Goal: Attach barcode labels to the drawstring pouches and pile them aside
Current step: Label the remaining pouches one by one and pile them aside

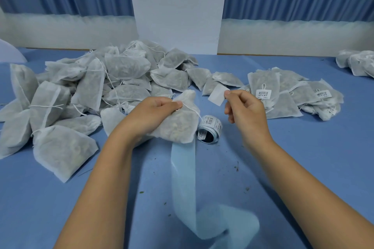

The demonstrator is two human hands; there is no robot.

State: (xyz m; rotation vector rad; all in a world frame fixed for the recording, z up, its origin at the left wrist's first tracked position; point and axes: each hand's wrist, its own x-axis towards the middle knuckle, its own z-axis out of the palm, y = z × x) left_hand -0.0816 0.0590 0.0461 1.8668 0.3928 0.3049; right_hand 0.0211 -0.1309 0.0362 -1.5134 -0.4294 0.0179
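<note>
- Left hand (153,111) is clamped on a drawstring pouch (178,127), fingers curled over its top and thumb and forefinger pinching the white drawstring (192,109) where it leaves the neck.
- That pouch sits at centre stage, just above the blue desk (303,157), its lower corner tipped toward the label roll (209,129).
- Right hand (244,107) is up and to the right of the pouch, thumb and forefinger nipped together on one corner of a barcode label (217,94). The other fingers hang loosely curled.
- The label shows only its blank white side and tilts away from the hand. It is clear of the pouch, with a gap between them.
- The roll lies on its side on the desk between the two hands, just beside the held pouch, with printed barcodes showing on its outer wrap.
- A pale backing strip (184,168) runs from under the pouch toward the person and curls over at the near end.
- On the left is a big heap of plain pouches (91,91), strings trailing, with no labels in sight.
- On the right, behind the right hand, is a smaller labelled pile (293,95), with barcodes visible on several faces.
- A few more pouches (358,62) sit at the far right edge, well apart from the rest.
- Small dark crumbs are scattered on the desk near the right forearm.
</note>
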